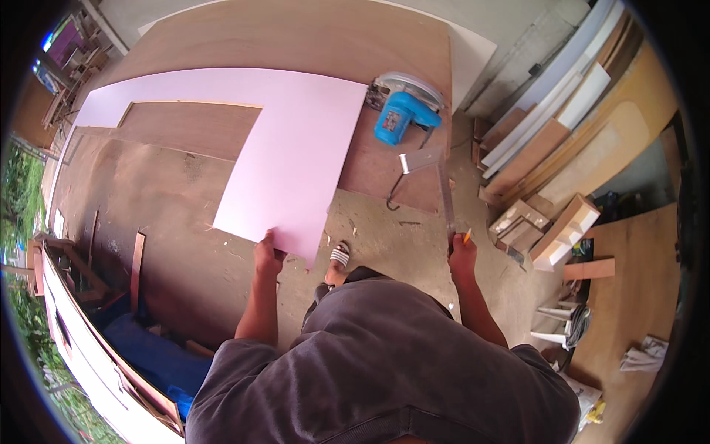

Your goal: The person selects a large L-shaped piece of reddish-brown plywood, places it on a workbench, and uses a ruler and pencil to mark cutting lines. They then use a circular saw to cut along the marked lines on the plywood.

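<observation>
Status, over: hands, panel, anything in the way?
Left hand pinching pale panel at near edge. Right hand holding orange stick and slim straightedge. Blue circular saw beside panel's far right corner.

- Between my left hand (270,250) and right hand (462,255) I had a wide gap above the floor (381,235), with my sandal (339,255) at its near left.
- The white panel (296,163) barred the way ahead of my left fingers; its cut-out opened only farther off.
- Beyond the gap, the blue saw (403,118) and a dark hook (394,196) stood in my path.
- The long strip (447,196) in my right grip crossed the way forward.
- Rightward I had room as far as the wooden box (566,233).
</observation>
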Motion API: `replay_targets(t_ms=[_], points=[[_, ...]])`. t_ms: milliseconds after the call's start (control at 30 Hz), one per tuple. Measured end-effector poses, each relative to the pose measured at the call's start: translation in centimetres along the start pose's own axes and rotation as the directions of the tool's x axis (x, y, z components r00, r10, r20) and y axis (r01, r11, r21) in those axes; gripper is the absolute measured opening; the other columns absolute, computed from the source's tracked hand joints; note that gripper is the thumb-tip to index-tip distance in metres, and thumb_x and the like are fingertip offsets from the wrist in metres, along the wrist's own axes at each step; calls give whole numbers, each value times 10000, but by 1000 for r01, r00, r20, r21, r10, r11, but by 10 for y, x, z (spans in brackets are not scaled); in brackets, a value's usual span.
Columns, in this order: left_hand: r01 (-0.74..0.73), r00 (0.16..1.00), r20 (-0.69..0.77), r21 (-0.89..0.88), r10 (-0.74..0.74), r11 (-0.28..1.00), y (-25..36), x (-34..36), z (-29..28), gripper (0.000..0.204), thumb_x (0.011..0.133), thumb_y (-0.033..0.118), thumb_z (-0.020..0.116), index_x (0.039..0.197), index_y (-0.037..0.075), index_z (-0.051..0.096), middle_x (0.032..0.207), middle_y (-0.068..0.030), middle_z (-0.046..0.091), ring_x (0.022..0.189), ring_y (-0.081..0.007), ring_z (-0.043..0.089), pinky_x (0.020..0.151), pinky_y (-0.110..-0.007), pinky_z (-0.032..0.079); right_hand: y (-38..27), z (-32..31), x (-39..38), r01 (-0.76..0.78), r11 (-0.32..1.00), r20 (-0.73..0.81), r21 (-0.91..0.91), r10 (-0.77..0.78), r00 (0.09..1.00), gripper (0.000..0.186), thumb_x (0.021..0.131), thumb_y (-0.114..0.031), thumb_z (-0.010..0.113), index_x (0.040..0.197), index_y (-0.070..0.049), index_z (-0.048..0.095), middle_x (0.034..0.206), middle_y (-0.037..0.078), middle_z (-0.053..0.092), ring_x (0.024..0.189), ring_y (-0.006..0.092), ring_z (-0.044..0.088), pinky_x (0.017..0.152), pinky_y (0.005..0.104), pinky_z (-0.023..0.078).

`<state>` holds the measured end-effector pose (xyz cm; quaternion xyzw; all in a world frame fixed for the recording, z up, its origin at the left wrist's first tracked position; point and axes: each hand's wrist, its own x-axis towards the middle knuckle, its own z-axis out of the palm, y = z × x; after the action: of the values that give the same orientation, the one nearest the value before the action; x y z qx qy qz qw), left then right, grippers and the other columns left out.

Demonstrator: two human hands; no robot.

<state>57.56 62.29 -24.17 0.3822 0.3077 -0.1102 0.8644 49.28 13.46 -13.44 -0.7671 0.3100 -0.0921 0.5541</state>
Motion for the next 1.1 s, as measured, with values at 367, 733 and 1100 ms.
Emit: replay_targets(t_ms=[367,733,1100], points=[[168,888,-456,185,-67,968,13,-27,-3,355,975,319,610,1217,62,574,1143,-104,626,1057,-263,617,895,-439,515,16,-70,11,-185,904,-87,385,235,968,290,1040,-291,432,827,-108,506,556,-12,431,392,101,377,355,277,310],[-231,770,386,911,509,-342,-140,-19,287,550,841,350,720,1285,58,579,1425,-238,403,1304,-420,404,1069,-514,364,27,-134,138,-216,840,65,497,212,975,294,1045,-281,444,830,-95,516,532,0,433,367,105,383,342,270,309],[-211,977,211,977,40,-12,-248,-24,436,411,897,398,615,958,1,699,953,-276,686,959,-435,660,848,-499,513,55,-265,247,-298,843,37,448,316,948,296,1052,-300,459,826,-114,506,548,-19,425,380,80,376,333,244,294]])
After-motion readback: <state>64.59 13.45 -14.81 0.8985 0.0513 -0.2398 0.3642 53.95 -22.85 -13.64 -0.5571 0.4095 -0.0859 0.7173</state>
